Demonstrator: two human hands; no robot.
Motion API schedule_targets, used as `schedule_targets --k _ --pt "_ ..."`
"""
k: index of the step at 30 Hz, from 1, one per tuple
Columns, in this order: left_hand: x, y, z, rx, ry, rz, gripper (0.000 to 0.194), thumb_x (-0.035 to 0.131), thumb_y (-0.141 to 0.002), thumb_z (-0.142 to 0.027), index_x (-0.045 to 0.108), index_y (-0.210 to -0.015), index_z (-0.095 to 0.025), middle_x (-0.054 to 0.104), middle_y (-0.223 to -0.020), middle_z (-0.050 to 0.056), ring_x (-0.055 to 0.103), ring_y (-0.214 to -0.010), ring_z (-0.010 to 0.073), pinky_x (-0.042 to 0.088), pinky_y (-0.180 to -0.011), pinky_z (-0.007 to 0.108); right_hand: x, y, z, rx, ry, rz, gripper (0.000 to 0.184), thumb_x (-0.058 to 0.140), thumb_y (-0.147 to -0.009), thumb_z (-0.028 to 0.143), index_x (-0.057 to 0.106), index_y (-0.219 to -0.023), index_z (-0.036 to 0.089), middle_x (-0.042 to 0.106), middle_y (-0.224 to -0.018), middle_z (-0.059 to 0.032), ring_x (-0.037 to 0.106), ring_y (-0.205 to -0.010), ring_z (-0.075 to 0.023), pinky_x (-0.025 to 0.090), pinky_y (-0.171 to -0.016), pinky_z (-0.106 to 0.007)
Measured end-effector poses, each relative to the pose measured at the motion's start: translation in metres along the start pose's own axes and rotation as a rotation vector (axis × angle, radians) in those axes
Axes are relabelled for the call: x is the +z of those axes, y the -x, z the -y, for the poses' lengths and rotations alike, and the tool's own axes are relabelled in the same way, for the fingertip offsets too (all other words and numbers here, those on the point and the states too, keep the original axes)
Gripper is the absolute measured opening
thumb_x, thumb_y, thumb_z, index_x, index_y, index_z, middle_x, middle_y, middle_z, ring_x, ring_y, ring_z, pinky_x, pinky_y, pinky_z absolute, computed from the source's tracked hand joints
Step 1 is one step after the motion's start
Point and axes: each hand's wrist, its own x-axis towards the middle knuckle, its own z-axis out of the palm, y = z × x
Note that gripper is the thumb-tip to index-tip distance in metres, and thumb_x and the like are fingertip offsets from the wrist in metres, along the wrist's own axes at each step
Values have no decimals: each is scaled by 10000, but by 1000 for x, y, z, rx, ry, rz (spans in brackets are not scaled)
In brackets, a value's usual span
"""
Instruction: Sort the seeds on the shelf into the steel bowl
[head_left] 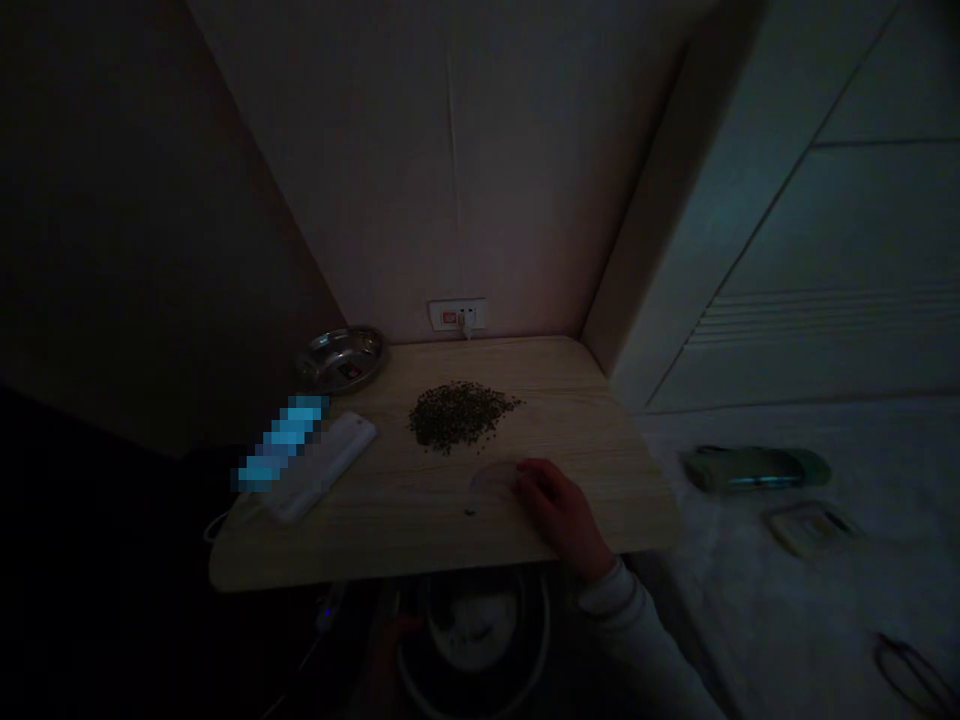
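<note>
In the dim head view, my right hand [555, 508] rests on the wooden tabletop [600, 440], fingers curled round the edge of a thin, see-through rounded piece [491, 478] whose kind I cannot make out. A small dark bit [469, 512] lies just in front of that piece. Behind it spreads a loose heap of small dark grains or seeds [461, 415]. Below the table's front edge, my left hand [390, 650] grips the left rim of a round metal bowl [544, 640], thumb over the rim. The bowl's bottom looks pale, with a few dark marks.
A shiny steel dish [367, 340] stands at the back left, near a lit phone [281, 445] and a white, cabled device [330, 470]. A plug sits in the wall socket [457, 315]. On the pale surface at right lie a green cylindrical object [757, 468] and a flat box [810, 527].
</note>
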Motion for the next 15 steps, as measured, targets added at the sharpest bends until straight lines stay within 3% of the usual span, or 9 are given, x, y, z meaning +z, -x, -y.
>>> schedule_targets --k 5,15 --pt "1 5 0 7 -13 -61 177 553 -604 -154 572 -463 -258 583 -413 -5 624 -583 263 489 -588 388 0 1 0 -8 15 -29 179 450 -769 287 528 -885 176 609 -742 -24 569 -701 -156 433 -644 -274" --pt "18 22 -9 21 -5 -62 380 418 -716 -86 584 -380 -144 601 -412 59 594 -452 173 474 -493 261 -2 2 1 -25 133 53 160 452 -762 264 524 -873 175 587 -743 -20 541 -672 -146 408 -616 -258"
